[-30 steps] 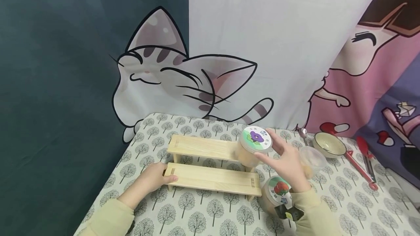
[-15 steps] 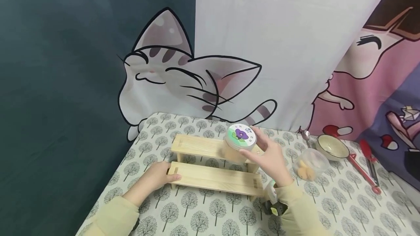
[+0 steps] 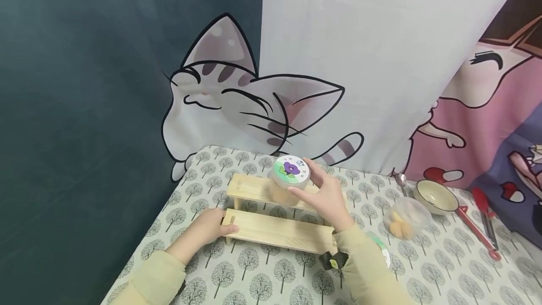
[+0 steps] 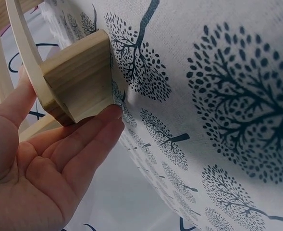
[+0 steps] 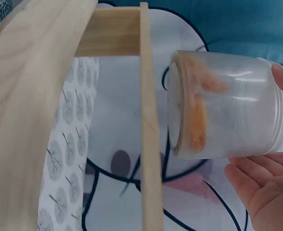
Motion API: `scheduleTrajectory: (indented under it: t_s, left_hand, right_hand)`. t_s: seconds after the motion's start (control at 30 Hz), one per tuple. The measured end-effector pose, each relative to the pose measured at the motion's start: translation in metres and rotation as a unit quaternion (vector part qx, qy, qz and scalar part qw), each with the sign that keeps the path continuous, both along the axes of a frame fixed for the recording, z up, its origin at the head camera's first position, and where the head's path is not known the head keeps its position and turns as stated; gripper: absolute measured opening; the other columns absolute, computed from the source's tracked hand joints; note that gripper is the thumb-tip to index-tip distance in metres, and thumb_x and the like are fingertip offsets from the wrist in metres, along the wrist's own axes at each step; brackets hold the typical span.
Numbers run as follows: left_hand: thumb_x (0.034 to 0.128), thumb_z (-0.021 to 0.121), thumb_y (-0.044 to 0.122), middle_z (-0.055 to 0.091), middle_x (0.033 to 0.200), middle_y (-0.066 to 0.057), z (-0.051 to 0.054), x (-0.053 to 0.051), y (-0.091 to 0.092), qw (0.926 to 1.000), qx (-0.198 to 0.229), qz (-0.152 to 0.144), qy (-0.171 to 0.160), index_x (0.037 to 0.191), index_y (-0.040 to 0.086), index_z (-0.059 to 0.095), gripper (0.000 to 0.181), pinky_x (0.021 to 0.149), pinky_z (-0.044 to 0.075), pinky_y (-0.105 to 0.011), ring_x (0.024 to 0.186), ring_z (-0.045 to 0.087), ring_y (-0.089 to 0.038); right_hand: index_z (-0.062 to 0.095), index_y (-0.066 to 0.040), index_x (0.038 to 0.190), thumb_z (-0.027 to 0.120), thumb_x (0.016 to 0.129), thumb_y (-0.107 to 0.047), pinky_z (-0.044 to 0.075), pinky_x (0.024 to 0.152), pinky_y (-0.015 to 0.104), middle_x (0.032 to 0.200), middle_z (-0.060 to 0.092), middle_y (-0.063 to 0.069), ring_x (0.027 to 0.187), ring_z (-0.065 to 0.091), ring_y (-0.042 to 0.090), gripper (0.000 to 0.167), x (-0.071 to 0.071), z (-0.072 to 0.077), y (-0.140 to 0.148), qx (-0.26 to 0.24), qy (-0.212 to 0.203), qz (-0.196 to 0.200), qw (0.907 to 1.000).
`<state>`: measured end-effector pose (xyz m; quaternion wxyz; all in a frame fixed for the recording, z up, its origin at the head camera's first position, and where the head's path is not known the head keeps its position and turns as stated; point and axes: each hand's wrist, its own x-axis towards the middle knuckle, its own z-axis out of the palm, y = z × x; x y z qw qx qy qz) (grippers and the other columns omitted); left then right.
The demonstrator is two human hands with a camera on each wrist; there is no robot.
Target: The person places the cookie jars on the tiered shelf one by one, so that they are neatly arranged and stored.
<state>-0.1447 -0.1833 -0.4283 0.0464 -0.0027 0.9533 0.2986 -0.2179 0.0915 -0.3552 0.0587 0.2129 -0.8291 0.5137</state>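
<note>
By the cat curtain [image 3: 237, 102], the left hand [image 3: 207, 226] grips the wooden shelf [image 3: 279, 231], the right hand [image 3: 328, 197] a jar [image 3: 289, 180], best held level.

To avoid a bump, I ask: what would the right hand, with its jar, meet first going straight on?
Beyond the jar it holds, the right hand would probably meet the cat-print backdrop; depth is unclear.

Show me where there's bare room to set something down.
The tablecloth before the lower shelf, between the sleeves, is bare; so are that shelf right of the left hand and the upper shelf left of the held jar. Back right is crowded: clear tub, spoon, bowl, red utensils.
</note>
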Motion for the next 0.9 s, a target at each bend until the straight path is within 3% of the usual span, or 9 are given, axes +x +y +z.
scheduleTrajectory:
  t_s: [0.3,0.63,0.9]
  left_hand:
    - [0.0767,0.077,0.031,0.057,0.065,0.002,-0.001,0.0,0.003,0.9999,0.015,-0.006,-0.001,0.084,0.011,0.069,0.023,0.058,0.044,-0.03,0.058,0.048,-0.013]
    - [0.0763,0.077,0.031,0.057,0.065,0.002,0.002,0.002,0.003,0.9998,0.017,-0.005,0.002,0.084,0.01,0.069,0.023,0.059,0.045,-0.031,0.058,0.049,-0.013]
    - [0.0765,0.077,0.032,0.06,0.069,0.001,0.002,0.002,0.003,0.9999,0.011,-0.004,0.001,0.087,0.01,0.07,0.025,0.06,0.045,-0.032,0.059,0.049,-0.013]
  right_hand:
    - [0.043,-0.011,0.142,0.084,0.067,-0.043,0.04,0.102,0.036,0.135,0.054,0.01,0.121,0.054,0.024,0.091,-0.011,-0.009,-0.027,-0.002,0.001,0.012,0.9999]
    - [0.043,-0.013,0.142,0.084,0.066,-0.042,0.039,0.103,0.036,0.135,0.054,0.009,0.123,0.053,0.024,0.091,-0.016,-0.009,-0.04,-0.011,-0.016,0.014,0.9997]
    - [0.045,-0.014,0.14,0.085,0.066,-0.039,0.039,0.103,0.037,0.133,0.056,0.009,0.122,0.054,0.026,0.088,-0.016,-0.01,-0.047,-0.004,0.003,0.018,0.9998]
